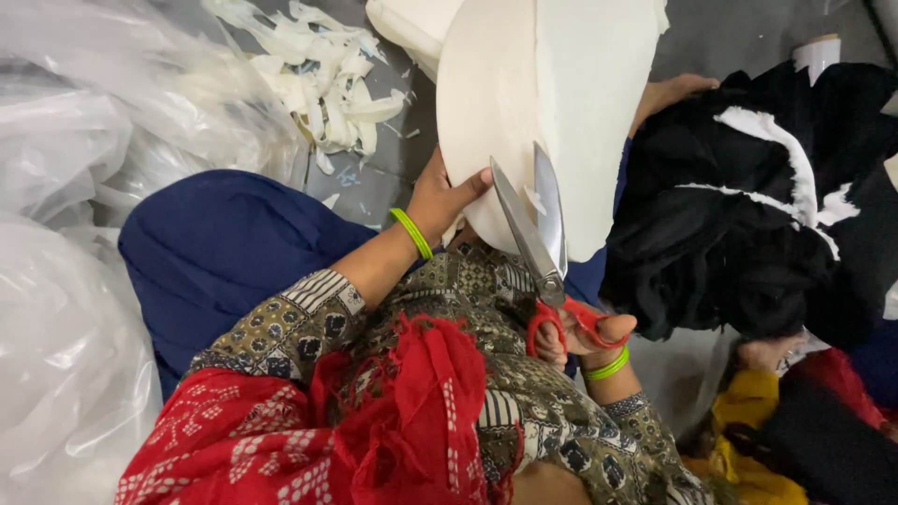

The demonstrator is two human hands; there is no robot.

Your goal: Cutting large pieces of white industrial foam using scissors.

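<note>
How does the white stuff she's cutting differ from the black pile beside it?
The cream-white foam sheet is smooth, stiff-looking and curved, held up by the left hand; the black fabric pile is crumpled and lies loose, held by neither hand. The foam sheet sits between the open blades of the red-handled scissors in the right hand; the fabric pile is clear of them. The sheet is plain; the pile shows white edging strips.

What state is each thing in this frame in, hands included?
Red-handled steel scissors: blades open, straddling the foam edge.
Cream foam piece: held up, partly trimmed.
Left hand: gripping the foam's edge.
Right hand: fingers through the scissor handles.
White foam offcuts: heaped loose on the floor.
Black fabric pile: crumpled, white strips showing.
Clear plastic sheeting: bunched up.
</note>
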